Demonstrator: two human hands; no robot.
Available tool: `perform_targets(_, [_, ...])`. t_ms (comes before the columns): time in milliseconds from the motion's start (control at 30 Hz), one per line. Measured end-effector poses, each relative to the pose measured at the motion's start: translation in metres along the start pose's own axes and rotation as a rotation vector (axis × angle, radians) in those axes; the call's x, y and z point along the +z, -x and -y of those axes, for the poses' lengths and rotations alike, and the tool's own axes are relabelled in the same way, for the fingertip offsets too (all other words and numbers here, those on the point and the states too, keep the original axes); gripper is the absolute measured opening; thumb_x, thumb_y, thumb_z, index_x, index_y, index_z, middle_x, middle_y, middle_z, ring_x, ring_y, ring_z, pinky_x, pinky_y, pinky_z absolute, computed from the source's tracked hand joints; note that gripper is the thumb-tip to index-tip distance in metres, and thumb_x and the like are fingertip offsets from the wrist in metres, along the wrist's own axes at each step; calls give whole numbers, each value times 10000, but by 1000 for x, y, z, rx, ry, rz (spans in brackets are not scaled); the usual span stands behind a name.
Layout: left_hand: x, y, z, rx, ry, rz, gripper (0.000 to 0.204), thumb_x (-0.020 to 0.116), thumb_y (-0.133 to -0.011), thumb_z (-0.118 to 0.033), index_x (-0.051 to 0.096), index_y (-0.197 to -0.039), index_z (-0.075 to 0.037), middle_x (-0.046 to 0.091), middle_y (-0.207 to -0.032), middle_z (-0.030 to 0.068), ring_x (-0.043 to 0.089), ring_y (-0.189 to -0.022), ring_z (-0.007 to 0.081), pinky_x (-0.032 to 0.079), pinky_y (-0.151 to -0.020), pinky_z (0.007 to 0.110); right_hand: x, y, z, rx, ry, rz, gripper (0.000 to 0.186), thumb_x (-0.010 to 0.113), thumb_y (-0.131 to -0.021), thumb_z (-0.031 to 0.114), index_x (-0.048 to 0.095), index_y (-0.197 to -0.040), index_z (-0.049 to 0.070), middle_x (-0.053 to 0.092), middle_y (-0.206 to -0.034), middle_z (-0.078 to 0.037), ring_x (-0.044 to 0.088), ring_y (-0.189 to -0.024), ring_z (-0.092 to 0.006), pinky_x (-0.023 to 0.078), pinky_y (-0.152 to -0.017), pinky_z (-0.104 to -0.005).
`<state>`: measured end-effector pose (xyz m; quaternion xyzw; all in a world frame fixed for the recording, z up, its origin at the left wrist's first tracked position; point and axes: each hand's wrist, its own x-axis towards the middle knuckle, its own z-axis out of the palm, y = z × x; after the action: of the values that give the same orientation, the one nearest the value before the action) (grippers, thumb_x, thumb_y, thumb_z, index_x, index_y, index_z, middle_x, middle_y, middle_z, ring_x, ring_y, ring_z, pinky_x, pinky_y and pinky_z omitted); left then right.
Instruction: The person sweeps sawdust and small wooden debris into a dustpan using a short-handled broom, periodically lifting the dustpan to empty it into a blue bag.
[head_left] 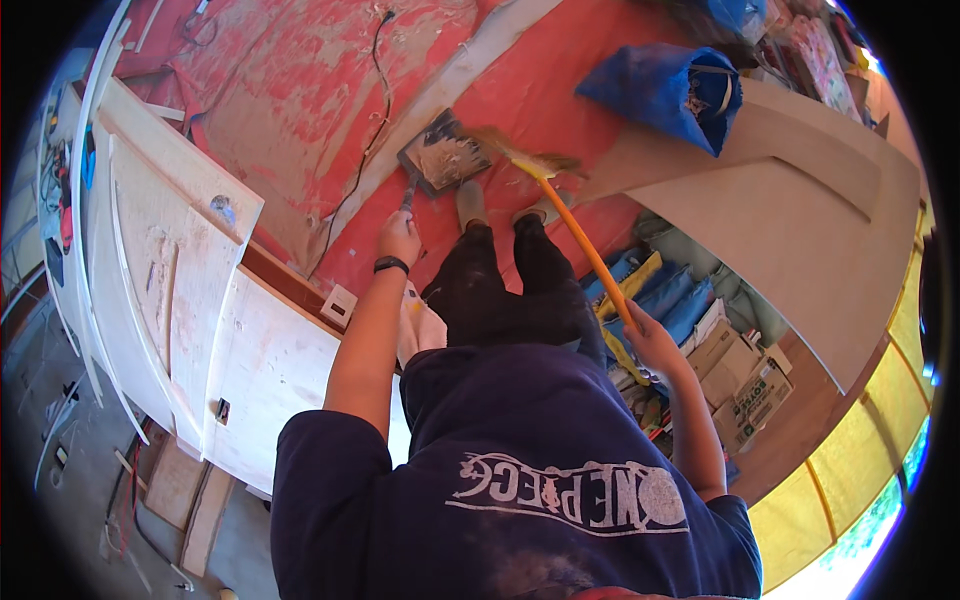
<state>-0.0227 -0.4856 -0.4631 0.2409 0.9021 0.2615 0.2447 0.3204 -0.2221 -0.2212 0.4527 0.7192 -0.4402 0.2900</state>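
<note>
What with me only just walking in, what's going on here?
Someone in a dark T-shirt has a dustpan in the left hand and a yellow-handled broom in the right hand. The broom's head is close beside the pan, over a red floor covering; whether they touch is unclear. Pale dust lies in the pan; an open blue bag lies nearby.
</note>
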Motion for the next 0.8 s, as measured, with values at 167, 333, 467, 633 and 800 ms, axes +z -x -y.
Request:
perform_targets(167, [22, -9, -3, 20, 58, -24, 105, 543, -771, -39, 586, -865, -21, 591, -894, 178, 562, -872, 367, 462, -759, 430, -10, -3, 32, 224, -28, 137, 531, 512, -886, 231, 347, -1383, 146, 614, -942, -148, 605, -792, -199, 456, -742, -310])
perform_targets(333, [23, -23, -17, 20, 218, -62, 84, 549, -768, -37, 597, -835, -22, 595, -869, 172, 570, -890, 359, 464, -788, 410, -16, 4, 44, 288, -234, 227, 532, 507, -905, 220, 324, -1403, 177, 528, -700, -29, 472, -556, -88, 420, -555, -259])
perform_targets(467, [6, -17, -2, -25, 264, -95, 82, 562, -766, -43, 615, -824, -21, 617, -898, 176, 582, -953, 339, 461, -834, 386, -17, 9, 40, 313, -298, 277, 528, 509, -910, 218, 325, -1404, 187, 522, -715, -24, 467, -578, -82, 413, -562, -247])
perform_targets(633, [-10, -8, 11, -46, 314, -115, 97, 588, -762, -71, 625, -833, -15, 627, -968, 189, 580, -1010, 326, 451, -872, 381, -8, 5, 46, 182, -31, 231, 536, 526, -890, 217, 341, -1391, 164, 605, -1025, -145, 589, -911, -224, 435, -817, -309])
perform_targets(800, [-11, -5, 15, -94, 311, -113, 104, 591, -763, -78, 630, -837, -16, 629, -973, 186, 584, -1001, 324, 451, -874, 380, -7, 2, 48, 110, 47, 201, 538, 533, -880, 208, 351, -1384, 156, 594, -1104, -169, 580, -1006, -248, 414, -880, -316])
